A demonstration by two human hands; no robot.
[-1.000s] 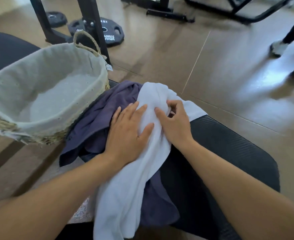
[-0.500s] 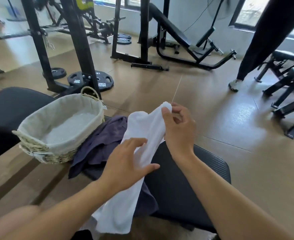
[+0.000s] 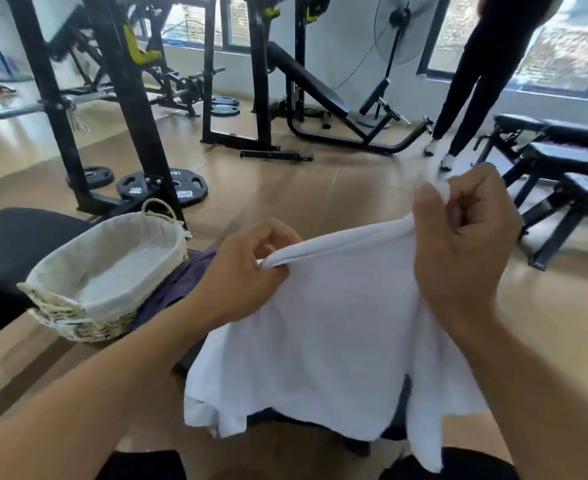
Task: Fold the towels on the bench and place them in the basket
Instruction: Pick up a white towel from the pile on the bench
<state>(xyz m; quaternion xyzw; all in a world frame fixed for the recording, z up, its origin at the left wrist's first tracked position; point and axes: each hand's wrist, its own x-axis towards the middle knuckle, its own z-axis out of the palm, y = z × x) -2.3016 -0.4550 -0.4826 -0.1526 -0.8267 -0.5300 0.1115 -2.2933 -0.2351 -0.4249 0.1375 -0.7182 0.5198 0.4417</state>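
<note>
You held the white towel (image 3: 337, 327) up in the air over the bench (image 3: 12, 244), so that it hung flat and its edge was easy to find. Your left hand (image 3: 247, 271) pinched the top edge, and your right hand (image 3: 465, 237) gripped the higher corner. The purple towel (image 3: 178, 285) lay on the bench just beside the lined wicker basket (image 3: 78, 320), which held no towel.

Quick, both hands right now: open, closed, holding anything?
Left hand: closed, pinching the top edge of the white towel.
Right hand: closed, gripping the same towel's top edge, held higher.
</note>
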